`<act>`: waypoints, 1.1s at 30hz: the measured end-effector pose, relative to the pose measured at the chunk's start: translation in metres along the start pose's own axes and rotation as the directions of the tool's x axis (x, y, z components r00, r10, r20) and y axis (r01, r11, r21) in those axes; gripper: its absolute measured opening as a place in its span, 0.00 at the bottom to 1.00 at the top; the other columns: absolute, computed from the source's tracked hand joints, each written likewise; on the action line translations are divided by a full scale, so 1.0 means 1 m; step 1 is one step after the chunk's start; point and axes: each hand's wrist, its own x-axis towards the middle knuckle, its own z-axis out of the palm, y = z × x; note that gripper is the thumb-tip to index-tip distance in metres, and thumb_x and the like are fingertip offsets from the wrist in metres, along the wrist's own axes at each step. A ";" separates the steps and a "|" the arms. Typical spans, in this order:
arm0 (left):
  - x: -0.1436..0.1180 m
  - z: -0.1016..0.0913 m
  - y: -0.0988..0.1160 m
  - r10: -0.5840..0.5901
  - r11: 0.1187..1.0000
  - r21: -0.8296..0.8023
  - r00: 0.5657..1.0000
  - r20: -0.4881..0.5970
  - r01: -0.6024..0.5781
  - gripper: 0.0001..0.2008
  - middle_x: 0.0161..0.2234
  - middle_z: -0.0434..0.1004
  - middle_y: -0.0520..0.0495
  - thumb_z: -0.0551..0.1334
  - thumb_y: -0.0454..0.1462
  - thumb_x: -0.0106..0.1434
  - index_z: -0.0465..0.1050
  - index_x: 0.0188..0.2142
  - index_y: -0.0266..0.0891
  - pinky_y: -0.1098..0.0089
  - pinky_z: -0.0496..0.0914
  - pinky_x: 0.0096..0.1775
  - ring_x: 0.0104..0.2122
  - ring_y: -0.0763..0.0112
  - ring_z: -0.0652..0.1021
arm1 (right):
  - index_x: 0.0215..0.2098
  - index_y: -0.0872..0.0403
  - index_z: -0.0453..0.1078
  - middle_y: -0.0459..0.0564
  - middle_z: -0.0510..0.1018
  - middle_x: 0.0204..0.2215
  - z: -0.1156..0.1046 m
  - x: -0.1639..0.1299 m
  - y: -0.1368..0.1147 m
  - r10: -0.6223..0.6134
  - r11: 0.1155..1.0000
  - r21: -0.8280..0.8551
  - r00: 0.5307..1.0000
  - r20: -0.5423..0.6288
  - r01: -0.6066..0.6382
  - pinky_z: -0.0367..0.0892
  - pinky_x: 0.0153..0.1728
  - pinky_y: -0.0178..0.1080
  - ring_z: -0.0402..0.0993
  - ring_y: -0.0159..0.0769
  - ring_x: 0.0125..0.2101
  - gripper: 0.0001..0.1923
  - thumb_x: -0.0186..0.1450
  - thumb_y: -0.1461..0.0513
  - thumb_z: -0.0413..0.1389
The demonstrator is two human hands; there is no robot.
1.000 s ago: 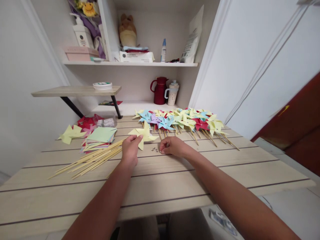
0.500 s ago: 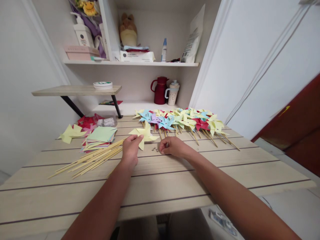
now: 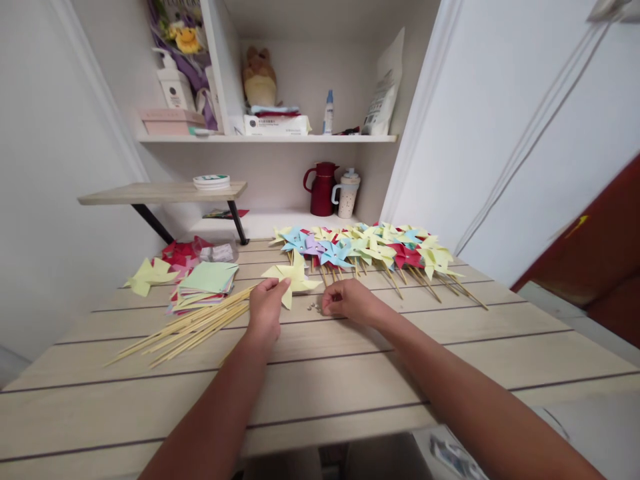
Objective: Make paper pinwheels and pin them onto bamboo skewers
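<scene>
My left hand [image 3: 265, 308] pinches the near corner of a pale yellow paper pinwheel [image 3: 295, 276] that lies flat on the wooden table [image 3: 320, 373]. My right hand [image 3: 350, 301] rests on the table just to the right, fingers curled and fingertips down beside a small cluster of tiny metal pins [image 3: 313, 307]; I cannot tell whether it holds one. A bundle of thin bamboo sticks [image 3: 193, 323] lies to the left of my left hand.
A row of finished coloured pinwheels on sticks [image 3: 370, 248] spreads across the far right of the table. Stacked coloured paper squares [image 3: 205, 283], a loose yellow pinwheel [image 3: 147, 275] and red paper pieces [image 3: 180, 253] sit far left. Shelves behind hold a red jug [image 3: 323, 188] and a cup [image 3: 347, 193].
The view has tilted slightly, so everything sits lower in frame. My right fingers have curled in tighter next to the pins. My left hand keeps its hold on the yellow pinwheel.
</scene>
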 end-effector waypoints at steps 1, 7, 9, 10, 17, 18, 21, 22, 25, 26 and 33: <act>-0.001 0.000 0.001 0.012 1.000 0.001 1.000 -0.004 -0.012 0.14 0.25 0.75 0.50 0.73 0.43 0.44 0.75 0.26 0.35 0.70 0.65 0.32 0.27 0.71 0.73 | 0.25 0.54 0.76 0.45 0.79 0.24 -0.003 -0.002 -0.005 -0.016 1.000 0.009 1.000 -0.013 0.017 0.63 0.31 0.34 0.71 0.32 0.26 0.04 0.55 0.66 0.58; -0.008 0.003 0.010 0.092 0.996 0.006 0.995 -0.041 -0.092 0.14 0.25 0.76 0.51 0.73 0.43 0.45 0.75 0.26 0.35 0.71 0.64 0.32 0.26 0.72 0.72 | 0.25 0.52 0.75 0.46 0.78 0.26 -0.013 -0.011 -0.030 -0.134 0.977 0.132 0.966 -0.223 0.166 0.64 0.34 0.37 0.71 0.36 0.30 0.04 0.57 0.61 0.60; -0.011 0.005 0.013 0.104 0.995 0.008 0.994 -0.036 -0.104 0.14 0.24 0.75 0.51 0.73 0.43 0.45 0.74 0.26 0.36 0.71 0.63 0.31 0.25 0.73 0.71 | 0.26 0.52 0.74 0.46 0.78 0.27 -0.011 -0.011 -0.032 -0.138 0.971 0.157 0.956 -0.258 0.183 0.64 0.35 0.37 0.71 0.37 0.31 0.04 0.58 0.61 0.60; -0.013 0.007 0.015 0.109 0.994 0.008 0.994 -0.029 -0.108 0.14 0.23 0.75 0.51 0.73 0.43 0.46 0.74 0.26 0.36 0.72 0.63 0.30 0.24 0.73 0.71 | 0.26 0.51 0.74 0.47 0.78 0.28 -0.010 -0.010 -0.032 -0.144 0.966 0.169 0.951 -0.274 0.195 0.65 0.36 0.38 0.72 0.37 0.32 0.04 0.58 0.60 0.60; -0.022 0.014 0.019 0.116 0.993 -0.029 0.993 0.026 -0.116 0.16 0.23 0.74 0.52 0.73 0.45 0.46 0.74 0.28 0.37 0.73 0.62 0.28 0.24 0.73 0.71 | 0.27 0.50 0.76 0.50 0.74 0.49 -0.005 -0.007 -0.028 -0.177 0.932 0.228 0.904 -0.389 0.281 0.58 0.57 0.46 0.69 0.43 0.52 0.04 0.57 0.59 0.63; -0.023 0.015 0.019 0.117 0.993 -0.029 0.993 0.022 -0.116 0.16 0.23 0.74 0.52 0.73 0.45 0.46 0.74 0.28 0.37 0.73 0.62 0.28 0.24 0.73 0.71 | 0.27 0.50 0.77 0.50 0.73 0.50 -0.004 -0.007 -0.028 -0.176 0.930 0.236 0.903 -0.391 0.283 0.56 0.58 0.46 0.68 0.43 0.54 0.04 0.57 0.59 0.64; -0.024 0.015 0.019 0.121 0.992 -0.028 0.992 0.023 -0.120 0.15 0.23 0.74 0.53 0.72 0.44 0.48 0.74 0.28 0.37 0.73 0.62 0.28 0.23 0.74 0.71 | 0.27 0.49 0.77 0.50 0.72 0.52 -0.003 -0.007 -0.030 -0.172 0.922 0.259 0.903 -0.394 0.289 0.55 0.60 0.47 0.66 0.44 0.56 0.03 0.57 0.59 0.64; -0.024 0.016 0.020 0.128 0.991 -0.027 0.991 0.027 -0.128 0.15 0.22 0.74 0.53 0.72 0.44 0.48 0.74 0.28 0.37 0.73 0.62 0.28 0.23 0.74 0.70 | 0.27 0.49 0.77 0.50 0.72 0.52 -0.002 -0.007 -0.031 -0.172 0.920 0.263 0.903 -0.393 0.290 0.55 0.60 0.46 0.66 0.43 0.56 0.03 0.57 0.59 0.64; -0.026 0.017 0.021 0.167 0.986 0.000 0.985 0.039 -0.167 0.14 0.22 0.74 0.52 0.72 0.43 0.48 0.74 0.27 0.36 0.73 0.63 0.27 0.24 0.74 0.70 | 0.26 0.49 0.77 0.50 0.73 0.51 -0.001 -0.007 -0.033 -0.165 0.924 0.258 0.901 -0.400 0.283 0.55 0.59 0.46 0.67 0.43 0.56 0.03 0.57 0.59 0.64; -0.027 0.018 0.021 0.183 0.983 0.017 0.982 0.042 -0.184 0.13 0.22 0.74 0.52 0.72 0.43 0.48 0.74 0.27 0.36 0.72 0.63 0.27 0.24 0.73 0.71 | 0.26 0.49 0.77 0.50 0.74 0.50 -0.001 -0.007 -0.034 -0.158 0.927 0.253 0.900 -0.406 0.276 0.55 0.59 0.46 0.67 0.44 0.56 0.04 0.57 0.59 0.64; -0.033 0.024 0.021 0.331 0.939 0.048 0.934 0.134 -0.340 0.07 0.29 0.78 0.47 0.71 0.39 0.49 0.79 0.25 0.39 0.69 0.69 0.33 0.29 0.67 0.76 | 0.27 0.50 0.75 0.48 0.79 0.33 -0.003 -0.009 -0.037 -0.154 0.943 0.212 0.901 -0.406 0.256 0.63 0.48 0.43 0.73 0.43 0.42 0.06 0.59 0.57 0.61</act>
